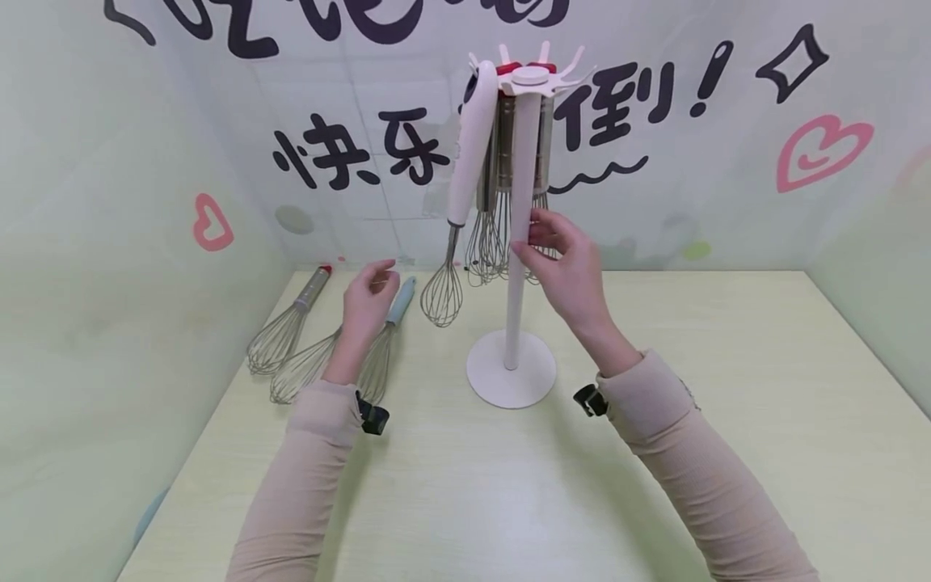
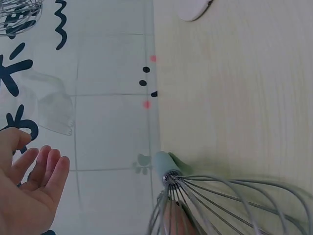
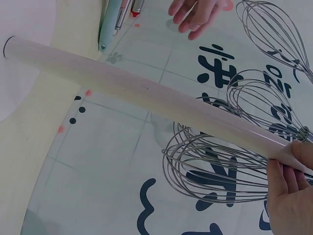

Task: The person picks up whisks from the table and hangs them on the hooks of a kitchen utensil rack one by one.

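- A white stand [image 1: 524,162] is found upright on the table [image 1: 436,485], its round base [image 1: 511,384] set flat and a ring of hooks [image 1: 573,63] carried at its top.
- On the stand's left side, a white-handled whisk [image 1: 473,145] is hung at a slant, wires downward, the wires held clear of the table.
- Behind the pole [image 1: 515,299], metal-handled whisks [image 1: 505,153] with red tops are hung from the hooks; their exact number cannot be told with confidence, as they are partly covered by the pole.
- The pole is pinched by the right hand [image 1: 570,263], below the hooks; it is gripped between the thumb and the fingers, the wire loops being close beside them.
- The left hand [image 1: 366,303] is raised above the table, its fingers loosely bent and slightly parted, near a light-blue-handled whisk [image 1: 400,303] but apart from it.
- At the left end of the table, a grey-handled whisk [image 1: 301,305] with a red tip is laid flat; between it and the light-blue-handled whisk, a third whisk [image 1: 305,368] is partly covered by the left forearm.
- The table is backed by a pale printed sheet [image 1: 742,186] marked with black lettering and pink hearts.
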The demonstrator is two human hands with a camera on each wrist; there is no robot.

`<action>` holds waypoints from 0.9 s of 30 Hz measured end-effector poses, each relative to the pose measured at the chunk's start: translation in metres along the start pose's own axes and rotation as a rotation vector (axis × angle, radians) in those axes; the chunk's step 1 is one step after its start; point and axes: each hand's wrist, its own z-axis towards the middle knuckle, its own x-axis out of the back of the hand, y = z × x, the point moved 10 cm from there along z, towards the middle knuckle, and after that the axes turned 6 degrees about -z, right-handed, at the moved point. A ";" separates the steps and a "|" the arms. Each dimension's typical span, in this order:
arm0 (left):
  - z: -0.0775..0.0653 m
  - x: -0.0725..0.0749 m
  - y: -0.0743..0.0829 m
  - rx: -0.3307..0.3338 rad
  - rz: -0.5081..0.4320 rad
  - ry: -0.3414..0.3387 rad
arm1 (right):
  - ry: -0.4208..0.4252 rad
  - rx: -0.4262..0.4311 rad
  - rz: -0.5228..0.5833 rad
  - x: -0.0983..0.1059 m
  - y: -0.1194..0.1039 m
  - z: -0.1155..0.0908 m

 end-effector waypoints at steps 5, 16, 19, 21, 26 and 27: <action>0.002 -0.005 -0.017 0.054 0.037 -0.043 | 0.010 0.008 -0.005 0.002 -0.002 0.000; 0.005 -0.008 -0.038 0.079 0.130 -0.084 | 0.014 0.007 -0.013 0.004 -0.001 0.000; 0.006 -0.008 -0.045 0.088 0.166 -0.097 | 0.017 0.008 -0.013 0.004 0.000 0.000; 0.006 -0.008 -0.049 0.095 0.179 -0.104 | 0.017 0.009 -0.011 0.004 0.000 0.000; 0.005 -0.005 -0.057 0.098 0.187 -0.109 | 0.012 0.007 -0.006 0.002 0.001 0.000; 0.005 -0.005 -0.058 0.099 0.187 -0.112 | 0.011 0.007 -0.006 0.001 0.001 0.000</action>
